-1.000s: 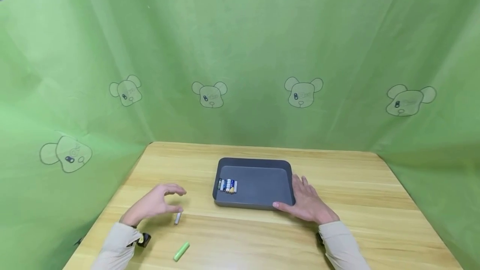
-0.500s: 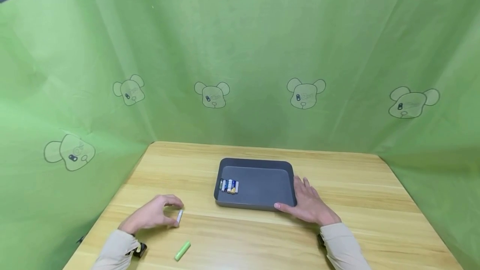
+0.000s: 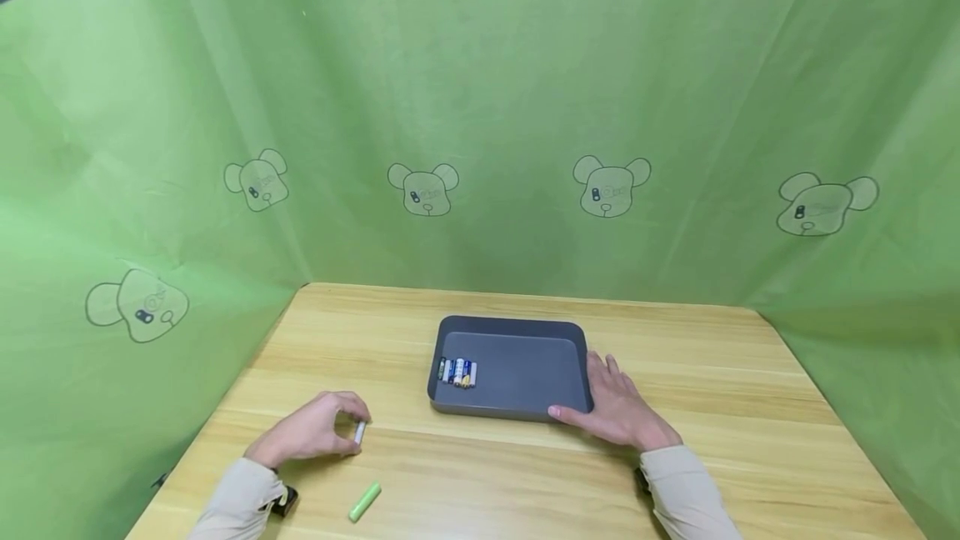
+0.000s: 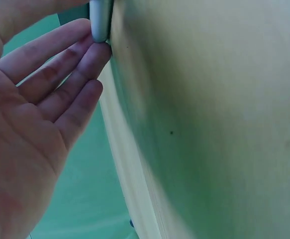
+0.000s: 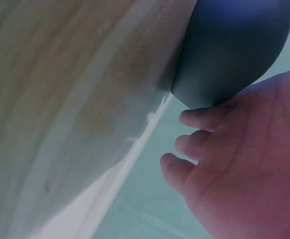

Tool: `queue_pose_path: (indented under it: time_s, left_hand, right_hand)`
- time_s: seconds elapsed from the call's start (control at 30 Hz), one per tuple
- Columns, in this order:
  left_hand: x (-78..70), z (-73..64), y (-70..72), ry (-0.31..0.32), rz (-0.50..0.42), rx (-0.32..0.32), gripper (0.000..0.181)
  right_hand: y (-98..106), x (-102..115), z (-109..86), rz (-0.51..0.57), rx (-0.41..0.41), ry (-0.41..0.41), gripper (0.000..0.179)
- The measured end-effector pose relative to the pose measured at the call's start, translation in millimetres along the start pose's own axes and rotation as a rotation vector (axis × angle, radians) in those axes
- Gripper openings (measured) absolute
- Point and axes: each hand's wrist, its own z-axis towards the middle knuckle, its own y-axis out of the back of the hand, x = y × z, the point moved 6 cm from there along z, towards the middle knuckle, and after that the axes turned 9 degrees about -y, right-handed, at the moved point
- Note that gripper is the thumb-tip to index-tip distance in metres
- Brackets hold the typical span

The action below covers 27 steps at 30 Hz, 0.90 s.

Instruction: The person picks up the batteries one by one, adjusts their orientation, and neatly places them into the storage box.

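A small white battery (image 3: 360,432) lies at the left of the table, pinched end to end between the thumb and fingers of my left hand (image 3: 311,430). In the left wrist view the battery (image 4: 100,20) shows at the top, with a fingertip against its end. A green battery (image 3: 365,502) lies nearer to me on the table. The dark grey tray (image 3: 525,369) stands at the middle, with several batteries (image 3: 457,372) side by side against its left wall. My right hand (image 3: 618,408) rests on the tray's near right corner, fingers along the right side, thumb at the front rim.
The wooden table (image 3: 712,373) reaches back to a green curtain (image 3: 517,248) printed with bear faces, which also hangs at both sides. A dark strap (image 3: 281,500) sits at the left wrist.
My left hand has come down and its thumb and fingers have closed in on the white battery, which is turned slightly. The right hand keeps its place on the tray.
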Motion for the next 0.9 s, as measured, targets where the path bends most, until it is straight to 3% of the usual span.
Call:
queue_pose_path:
  time_s: [0.27,0.63,0.9]
  left_hand:
    - [-2.0,3.1,3.0,-0.013,-0.018,-0.080,0.033]
    - [-13.0,19.6,6.5,0.003,-0.208,-0.178,0.047]
    - [-18.3,33.3,7.4,-0.017,-0.252,-0.218,0.048]
  right_hand:
    - [-1.2,-0.2,1.0,-0.008,0.005,-0.003,0.128]
    - [0.4,-0.6,0.3,-0.002,0.005,-0.001,0.127]
    - [0.2,0.2,0.0,0.001,0.014,-0.004,0.127]
